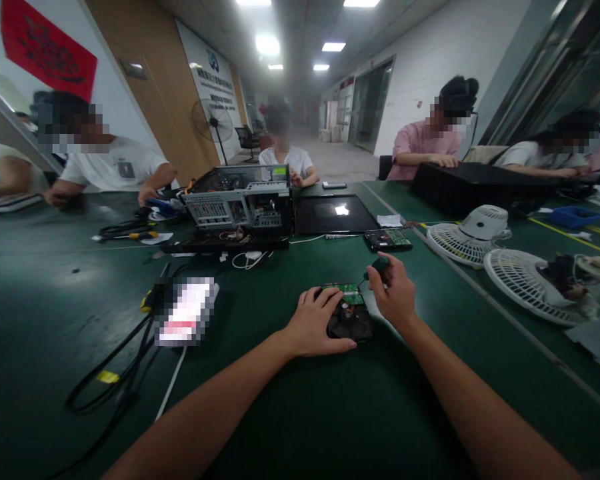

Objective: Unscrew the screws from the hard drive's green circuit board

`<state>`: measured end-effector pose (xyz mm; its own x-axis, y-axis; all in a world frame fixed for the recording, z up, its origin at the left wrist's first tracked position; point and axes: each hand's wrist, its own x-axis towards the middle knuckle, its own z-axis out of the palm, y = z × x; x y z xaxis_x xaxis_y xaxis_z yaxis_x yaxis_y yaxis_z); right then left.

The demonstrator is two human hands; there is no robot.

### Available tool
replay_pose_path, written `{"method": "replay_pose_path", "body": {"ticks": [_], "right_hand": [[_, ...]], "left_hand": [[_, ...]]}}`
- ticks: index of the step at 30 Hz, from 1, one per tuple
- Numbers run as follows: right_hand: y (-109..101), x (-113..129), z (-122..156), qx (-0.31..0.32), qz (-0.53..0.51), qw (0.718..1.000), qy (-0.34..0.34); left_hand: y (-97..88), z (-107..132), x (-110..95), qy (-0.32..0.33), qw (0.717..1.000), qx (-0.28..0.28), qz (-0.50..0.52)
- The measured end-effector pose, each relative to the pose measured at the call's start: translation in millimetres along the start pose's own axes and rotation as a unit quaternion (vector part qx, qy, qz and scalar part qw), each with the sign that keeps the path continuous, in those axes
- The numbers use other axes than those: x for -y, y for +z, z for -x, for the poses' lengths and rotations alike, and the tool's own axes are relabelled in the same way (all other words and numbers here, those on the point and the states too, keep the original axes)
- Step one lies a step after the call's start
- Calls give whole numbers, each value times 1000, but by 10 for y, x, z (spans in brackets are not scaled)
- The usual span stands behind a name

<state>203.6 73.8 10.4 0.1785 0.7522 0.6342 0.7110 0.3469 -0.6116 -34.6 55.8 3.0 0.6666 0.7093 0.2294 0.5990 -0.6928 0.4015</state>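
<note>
In the head view, the hard drive (353, 323) lies on the table (325, 427) before you; your left hand (314, 325), half open, holds it across its left side; your right hand (396, 293) is closed around a screwdriver (379, 265) at the drive's far right corner; the computer case (214, 210) stands beyond the drive, more to the left.

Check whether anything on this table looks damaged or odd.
The nearer white fan grille at right looks odd: it lies on the table with dark, jumbled parts exposed. The computer case stands open. The drive under the left hand shows no obvious damage.
</note>
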Motion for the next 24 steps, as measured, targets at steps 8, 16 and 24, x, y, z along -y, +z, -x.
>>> {"method": "replay_pose_path", "body": {"ticks": [8, 16, 24], "right_hand": [[-5, -9, -10, 2, 1, 1000, -3], [-17, 9, -22, 7, 4, 1000, -3], [-69, 67, -52, 8, 44, 997, -59]], "left_hand": [[18, 1, 7, 3, 1000, 0, -2], [47, 0, 10, 3, 1000, -5, -2], [52, 1, 13, 2, 1000, -7, -4]]}}
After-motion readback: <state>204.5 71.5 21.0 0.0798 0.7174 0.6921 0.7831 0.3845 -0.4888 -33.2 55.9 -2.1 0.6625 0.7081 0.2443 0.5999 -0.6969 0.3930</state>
